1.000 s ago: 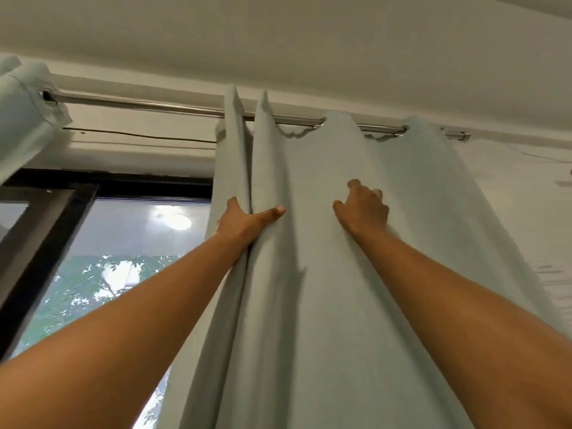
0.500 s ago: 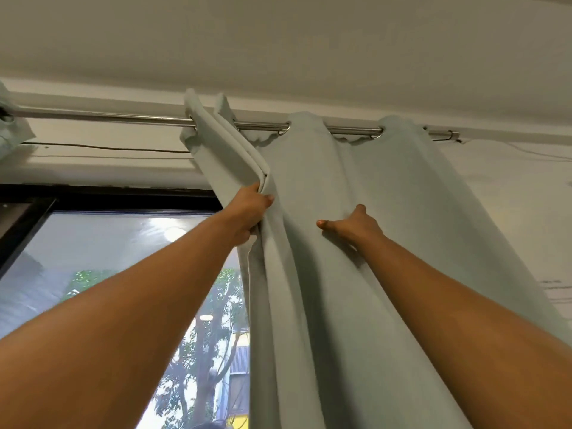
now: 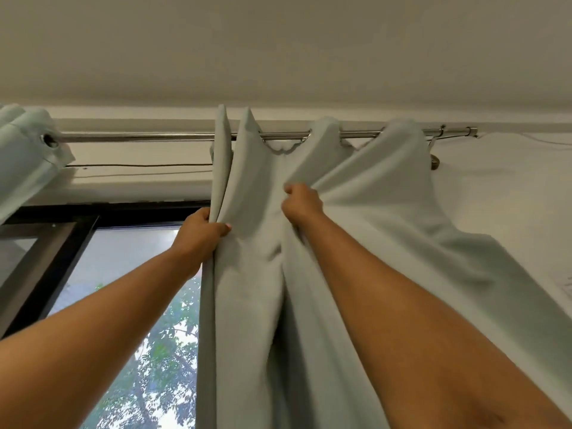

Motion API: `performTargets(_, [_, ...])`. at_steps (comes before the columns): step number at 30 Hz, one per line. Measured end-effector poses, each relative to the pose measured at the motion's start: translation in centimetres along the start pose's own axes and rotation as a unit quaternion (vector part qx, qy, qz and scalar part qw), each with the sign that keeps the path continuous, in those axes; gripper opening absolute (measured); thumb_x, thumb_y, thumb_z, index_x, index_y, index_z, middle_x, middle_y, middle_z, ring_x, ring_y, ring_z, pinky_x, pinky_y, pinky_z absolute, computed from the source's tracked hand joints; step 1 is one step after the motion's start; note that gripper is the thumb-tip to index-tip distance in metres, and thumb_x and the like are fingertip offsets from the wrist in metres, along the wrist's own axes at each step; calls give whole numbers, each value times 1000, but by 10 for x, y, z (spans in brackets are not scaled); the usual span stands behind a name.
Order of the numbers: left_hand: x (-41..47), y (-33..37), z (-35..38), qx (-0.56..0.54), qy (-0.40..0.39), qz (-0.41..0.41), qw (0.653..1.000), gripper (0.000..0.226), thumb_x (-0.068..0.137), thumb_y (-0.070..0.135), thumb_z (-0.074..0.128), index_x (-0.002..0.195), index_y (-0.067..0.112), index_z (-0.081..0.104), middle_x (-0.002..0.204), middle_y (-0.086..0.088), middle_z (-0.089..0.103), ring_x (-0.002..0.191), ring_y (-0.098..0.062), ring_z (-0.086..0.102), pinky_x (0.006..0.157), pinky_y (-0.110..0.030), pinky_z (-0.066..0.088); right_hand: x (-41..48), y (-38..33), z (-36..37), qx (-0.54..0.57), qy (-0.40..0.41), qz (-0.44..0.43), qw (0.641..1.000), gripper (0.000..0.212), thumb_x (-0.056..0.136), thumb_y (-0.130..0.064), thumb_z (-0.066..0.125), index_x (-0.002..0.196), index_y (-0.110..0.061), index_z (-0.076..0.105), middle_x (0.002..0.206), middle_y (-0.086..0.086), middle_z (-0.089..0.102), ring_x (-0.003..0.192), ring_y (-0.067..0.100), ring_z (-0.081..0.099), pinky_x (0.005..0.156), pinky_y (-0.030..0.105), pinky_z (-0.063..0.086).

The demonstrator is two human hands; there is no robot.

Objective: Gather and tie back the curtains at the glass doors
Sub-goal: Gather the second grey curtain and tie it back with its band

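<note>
One pale curtain (image 3: 253,305), bunched — left hand (image 3: 201,232), right hand (image 3: 301,205) gripping

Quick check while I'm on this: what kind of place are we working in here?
Probably a room in a home, indoors at a glass door. A pale curtain hangs on a metal rod just under a plain ceiling, and trees show through the dark-framed pane.
</note>
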State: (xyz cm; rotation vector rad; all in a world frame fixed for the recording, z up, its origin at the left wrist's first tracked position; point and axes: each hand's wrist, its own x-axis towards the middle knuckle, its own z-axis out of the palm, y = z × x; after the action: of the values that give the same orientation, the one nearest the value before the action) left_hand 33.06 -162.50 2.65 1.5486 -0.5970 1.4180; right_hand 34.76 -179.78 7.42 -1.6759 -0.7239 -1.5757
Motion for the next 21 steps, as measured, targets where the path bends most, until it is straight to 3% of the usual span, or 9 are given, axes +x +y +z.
performTargets(3, [3,-8,-16,-37,-11,-4,999,22,89,4,56,109,9,62,91,-10,66,76,-20,61,65,-30,49,-1,-65,30,89,-152,-78,981,32,87,-8,55,118,-5,61,110,11,60,104,25,54,90,31,44])
performTargets(6, [3,-13,-24,-39,10,-18,999,20,90,4,50,102,12,64,94,-15,64,75,-24,58,68,-33,50,-16,-66,43,42,-253,-30,966,33,94,0,44,124,-5,56,92,16,56,85,31,55,67,37,53])
performTargets(8, [2,-14,-25,-48,5,-26,999,18,92,7,49,101,13,63,92,-14,63,74,-24,57,68,-34,49,-26,-45,36,50,-294,11,954,34,95,-3,41,127,-6,52,93,15,56,77,24,54,67,36,52])
performTargets(10, [-1,-10,-16,-50,-25,-29,998,17,95,17,51,109,12,60,93,-9,63,77,-21,58,64,-31,47,-30,-19,16,29,-212,-9,977,32,97,-21,47,124,-8,56,110,14,64,90,24,60,85,41,50])
performTargets(12, [1,-8,-4,-25,-44,-23,998,42,91,36,59,125,12,53,114,-11,61,97,-27,60,81,-38,51,-27,7,-7,-89,45,-57,993,37,93,-35,52,123,-15,59,124,10,61,115,28,54,95,40,43])
performTargets(14, [5,-5,7,0,-36,-27,999,74,81,51,67,140,15,40,133,-13,53,118,-34,53,98,-51,46,-24,33,-36,-239,230,-51,942,53,88,-35,56,137,-18,42,146,9,40,135,28,32,106,45,29])
performTargets(17, [11,-6,24,16,-23,-34,999,78,80,36,73,144,17,33,140,-13,48,124,-35,50,102,-53,43,-16,82,-76,-280,162,124,938,93,84,-37,64,150,-17,2,158,14,1,144,35,5,112,58,14])
performTargets(19, [14,-8,32,40,-8,-28,999,71,83,26,71,143,17,35,138,-13,51,121,-35,53,101,-52,44,-10,108,-95,-143,90,238,956,108,78,-38,72,150,-15,-5,156,19,9,140,40,20,110,55,25])
performTargets(21, [15,-9,35,55,9,-23,998,62,87,20,65,143,16,37,135,-13,53,117,-34,55,100,-48,46,-1,120,-98,-24,40,265,963,97,79,-26,72,149,-10,6,144,21,34,128,38,40,103,46,38])
